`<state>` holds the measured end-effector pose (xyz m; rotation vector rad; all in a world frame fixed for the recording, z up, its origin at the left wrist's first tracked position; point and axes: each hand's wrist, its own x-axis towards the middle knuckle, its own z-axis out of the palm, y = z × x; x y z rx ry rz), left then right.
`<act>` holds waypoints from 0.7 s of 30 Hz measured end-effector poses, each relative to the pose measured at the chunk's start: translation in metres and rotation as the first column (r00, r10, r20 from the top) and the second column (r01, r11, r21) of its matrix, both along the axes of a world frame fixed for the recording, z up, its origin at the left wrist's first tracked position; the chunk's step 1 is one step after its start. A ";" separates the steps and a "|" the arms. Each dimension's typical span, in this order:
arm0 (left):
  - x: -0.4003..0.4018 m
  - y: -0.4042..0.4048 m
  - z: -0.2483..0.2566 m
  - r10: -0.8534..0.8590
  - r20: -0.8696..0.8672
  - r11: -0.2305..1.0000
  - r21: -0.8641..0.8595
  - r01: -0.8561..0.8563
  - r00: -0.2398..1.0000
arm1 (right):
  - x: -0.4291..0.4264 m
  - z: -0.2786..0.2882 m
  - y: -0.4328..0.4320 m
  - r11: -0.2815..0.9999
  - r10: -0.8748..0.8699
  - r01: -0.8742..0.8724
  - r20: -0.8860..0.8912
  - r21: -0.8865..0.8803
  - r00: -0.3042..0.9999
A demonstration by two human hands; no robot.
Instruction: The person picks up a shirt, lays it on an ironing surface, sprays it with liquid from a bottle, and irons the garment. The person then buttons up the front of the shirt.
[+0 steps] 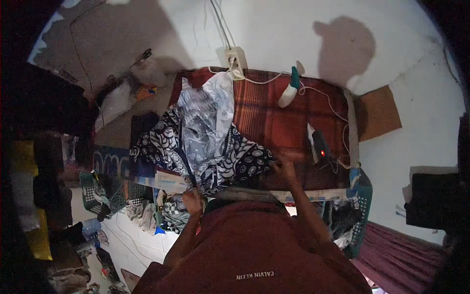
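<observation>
A black-and-white patterned shirt [249, 160] lies spread over a red plaid blanket [264, 110], its pale inside facing up in the middle. At the table's front edge, my left hand [193, 202] pinches the lower edge of the garment. My right hand [284, 167] holds the tip of its right-hand part, fingers bent around the cloth. To the right of that hand rests a clothes iron [318, 147] with a lit red lamp. Farther back lies a white spray bottle [288, 96] with a green top.
A socket block [235, 62] with a plug sits against the wall; a white cord [326, 97] runs along the blanket's back and right side. Green baskets [361, 224] of clothes stand below the table. A cardboard piece [380, 112] juts out at the right.
</observation>
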<state>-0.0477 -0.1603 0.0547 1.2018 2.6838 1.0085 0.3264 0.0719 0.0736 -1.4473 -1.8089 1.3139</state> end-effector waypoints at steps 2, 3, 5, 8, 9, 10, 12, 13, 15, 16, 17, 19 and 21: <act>-0.019 -0.001 -0.006 0.015 0.089 0.997 -0.076 -0.008 0.996 | 0.014 -0.034 0.009 0.990 0.041 -0.058 0.128 0.130 0.991; -0.032 -0.010 -0.012 0.043 0.121 0.992 -0.125 -0.028 0.992 | 0.011 -0.037 0.009 0.977 0.078 -0.112 0.185 0.179 0.980; -0.063 -0.026 -0.028 -0.011 -0.022 0.969 -0.247 0.005 1.000 | -0.010 -0.015 0.009 0.947 0.163 -0.232 0.290 0.221 0.943; -0.032 0.032 0.024 -0.026 -0.135 0.989 -0.150 0.006 0.991 | -0.021 0.001 0.013 0.948 0.162 -0.262 0.434 0.180 0.886; -0.016 0.058 0.057 -0.011 -0.261 0.999 -0.049 -0.002 0.965 | -0.027 0.001 0.014 0.950 0.164 -0.270 0.487 0.155 0.858; -0.005 0.082 0.079 -0.021 -0.265 0.998 -0.055 0.007 0.964 | -0.037 0.007 0.016 0.953 0.160 -0.261 0.483 0.150 0.861; 0.013 0.128 0.111 -0.465 -0.042 0.885 0.012 0.466 0.884 | -0.059 0.026 0.018 0.850 0.338 -0.514 0.629 0.115 0.700; 0.024 0.153 0.121 -0.657 0.058 0.754 0.083 0.652 0.752 | -0.064 0.034 0.013 0.854 0.341 -0.510 0.622 0.109 0.704; 0.053 0.214 0.129 -0.894 0.151 0.438 0.095 0.894 0.422 | -0.068 0.046 0.004 0.799 0.403 -0.571 0.535 0.191 0.743; 0.067 0.245 0.127 -0.976 0.051 0.211 -0.023 0.977 0.212 | -0.069 0.040 0.002 0.809 0.394 -0.560 0.539 0.181 0.744; 0.081 0.273 0.125 -0.999 -0.023 -0.022 -0.161 0.987 -0.026 | -0.070 0.030 0.001 0.794 0.365 -0.575 0.602 0.198 0.710; 0.106 0.317 0.116 -0.965 0.173 -0.246 -0.314 0.917 -0.199 | -0.070 0.023 -0.004 0.778 0.338 -0.594 0.661 0.204 0.670; 0.113 0.331 0.086 -0.866 0.375 -0.476 -0.416 0.775 -0.331 | -0.068 0.024 -0.007 0.824 0.320 -0.521 0.573 0.226 0.754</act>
